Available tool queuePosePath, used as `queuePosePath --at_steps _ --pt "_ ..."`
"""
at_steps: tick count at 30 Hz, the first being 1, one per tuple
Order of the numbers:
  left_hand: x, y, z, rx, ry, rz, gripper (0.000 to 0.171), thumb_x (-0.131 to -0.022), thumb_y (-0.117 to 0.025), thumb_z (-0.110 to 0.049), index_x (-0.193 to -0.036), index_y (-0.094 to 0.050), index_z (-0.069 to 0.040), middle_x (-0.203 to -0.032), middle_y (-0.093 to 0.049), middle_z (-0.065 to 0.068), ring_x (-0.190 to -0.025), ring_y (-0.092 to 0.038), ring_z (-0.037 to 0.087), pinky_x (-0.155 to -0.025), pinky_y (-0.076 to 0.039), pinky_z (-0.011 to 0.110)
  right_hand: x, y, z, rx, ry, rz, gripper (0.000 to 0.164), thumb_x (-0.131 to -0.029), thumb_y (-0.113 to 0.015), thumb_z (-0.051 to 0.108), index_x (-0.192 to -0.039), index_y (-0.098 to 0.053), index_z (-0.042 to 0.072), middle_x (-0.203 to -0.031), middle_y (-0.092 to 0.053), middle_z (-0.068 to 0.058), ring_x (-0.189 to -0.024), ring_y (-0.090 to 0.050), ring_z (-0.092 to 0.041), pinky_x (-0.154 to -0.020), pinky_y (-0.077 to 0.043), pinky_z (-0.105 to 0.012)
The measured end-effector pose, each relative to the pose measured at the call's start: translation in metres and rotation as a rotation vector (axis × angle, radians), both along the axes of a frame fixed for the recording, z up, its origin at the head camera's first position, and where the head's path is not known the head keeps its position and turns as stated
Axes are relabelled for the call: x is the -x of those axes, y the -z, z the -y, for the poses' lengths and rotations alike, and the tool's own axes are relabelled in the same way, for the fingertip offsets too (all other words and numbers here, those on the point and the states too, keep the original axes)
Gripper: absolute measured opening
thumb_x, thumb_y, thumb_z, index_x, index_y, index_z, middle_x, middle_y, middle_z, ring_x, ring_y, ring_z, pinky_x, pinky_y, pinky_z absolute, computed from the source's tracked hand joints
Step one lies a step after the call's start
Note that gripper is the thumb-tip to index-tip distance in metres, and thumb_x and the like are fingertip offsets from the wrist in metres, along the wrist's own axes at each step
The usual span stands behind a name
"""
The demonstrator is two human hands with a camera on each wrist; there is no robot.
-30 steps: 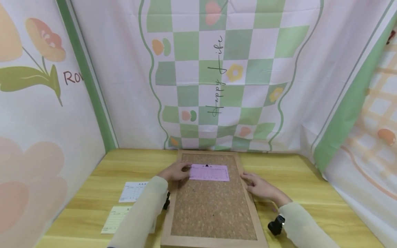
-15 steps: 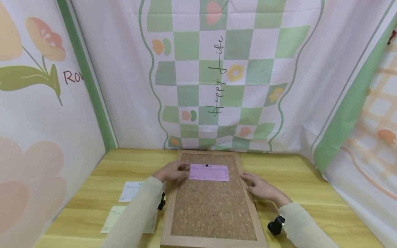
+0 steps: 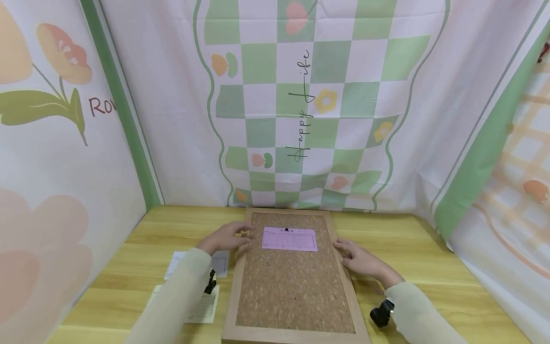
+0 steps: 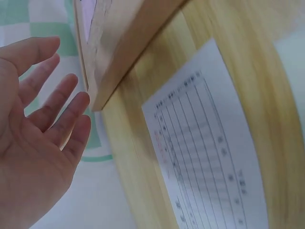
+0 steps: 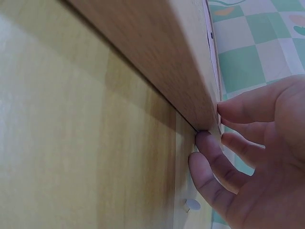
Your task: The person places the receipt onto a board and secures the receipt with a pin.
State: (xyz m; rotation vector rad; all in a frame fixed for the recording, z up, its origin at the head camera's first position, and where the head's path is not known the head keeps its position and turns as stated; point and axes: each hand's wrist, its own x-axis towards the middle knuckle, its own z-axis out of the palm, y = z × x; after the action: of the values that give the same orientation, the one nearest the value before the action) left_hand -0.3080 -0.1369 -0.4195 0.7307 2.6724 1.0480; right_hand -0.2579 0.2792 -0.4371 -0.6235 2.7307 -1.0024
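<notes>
Left hand [image 3: 225,238] loosely spread, empty; right hand [image 3: 362,258], fingers relaxed, touches rectangular wood-framed brown cork board [image 3: 295,291], judged stiff, best held by its side rails [image 3: 352,296].

Left arm [image 3: 172,291]: pale-sleeved, extended forward and inward. Left hand [image 3: 225,237]: fingers apart, gently curved; palm [image 4: 33,160] in plain sight in the left wrist view. Right arm [image 3: 423,313]: likewise sleeved (wrist [image 3: 392,277] bare beyond the cuff [image 3: 397,289]), angled inward. Right hand [image 3: 361,258]: fingers loosely bent and parted.
</notes>
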Motion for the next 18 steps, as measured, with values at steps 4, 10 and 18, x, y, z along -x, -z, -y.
queuePosePath --at_steps 4,10,18 --pt "-0.006 -0.003 0.011 0.018 0.007 -0.034 0.044 -0.101 -0.057 -0.016 -0.142 -0.052 -0.001 -0.143 -0.052 0.018 -0.13 -0.047 0.039 -0.105 -0.04 0.056 0.001 0.002 -0.001 0.009 -0.012 0.007 0.053 -0.099 -0.051 0.004 -0.147 -0.036 -0.013 -0.153 -0.021 -0.04 -0.136 -0.023 -0.06 -0.106 -0.027 -0.069" --pt "-0.014 -0.005 0.029 0.008 0.02 -0.056 0.045 -0.101 -0.057 -0.019 -0.141 -0.052 0.002 -0.141 -0.053 0.02 -0.128 -0.048 0.043 -0.103 -0.039 0.06 0.001 0.002 -0.002 0.006 -0.013 0.001 0.054 -0.099 -0.05 0.004 -0.147 -0.035 -0.013 -0.153 -0.021 -0.039 -0.136 -0.025 -0.059 -0.106 -0.029 -0.067" --pt "-0.022 -0.007 0.05 0.012 0.004 -0.06 0.043 -0.102 -0.057 -0.02 -0.14 -0.053 0.001 -0.141 -0.052 0.021 -0.128 -0.047 0.045 -0.104 -0.038 0.061 -0.005 -0.004 0.003 0.012 0.003 0.004 0.051 -0.098 -0.054 0.001 -0.145 -0.039 -0.014 -0.151 -0.024 -0.04 -0.134 -0.03 -0.059 -0.105 -0.032 -0.066"
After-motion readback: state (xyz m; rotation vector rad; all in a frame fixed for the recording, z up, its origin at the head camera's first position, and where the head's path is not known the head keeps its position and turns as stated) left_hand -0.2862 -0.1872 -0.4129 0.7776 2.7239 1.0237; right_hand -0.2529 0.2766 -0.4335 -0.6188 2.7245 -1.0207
